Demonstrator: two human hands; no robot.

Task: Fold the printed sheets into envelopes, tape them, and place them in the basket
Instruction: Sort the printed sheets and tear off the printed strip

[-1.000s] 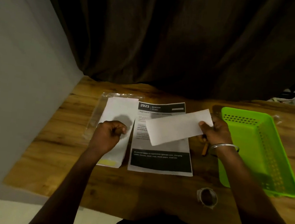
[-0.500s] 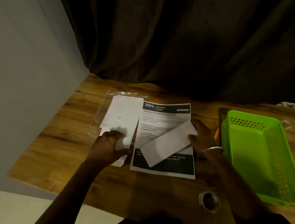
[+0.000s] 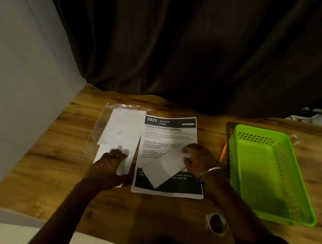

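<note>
Right hand (image 3: 200, 158) pinches right end of folded sheet (image 3: 163, 168), which lies diagonal on printed sheet (image 3: 170, 135), inside its edges. Left hand (image 3: 110, 168) rests spread on white papers (image 3: 123, 129) just left. Green basket (image 3: 270, 174) sits right, apart, with pencil (image 3: 223, 152) in gap. Tape roll (image 3: 216, 223) sits toward near table (image 3: 49, 179) edge.

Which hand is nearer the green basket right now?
Right. The right hand holds the folded paper just left of the basket; the left hand rests on the white sheets farther left, beyond the printed sheet.
</note>
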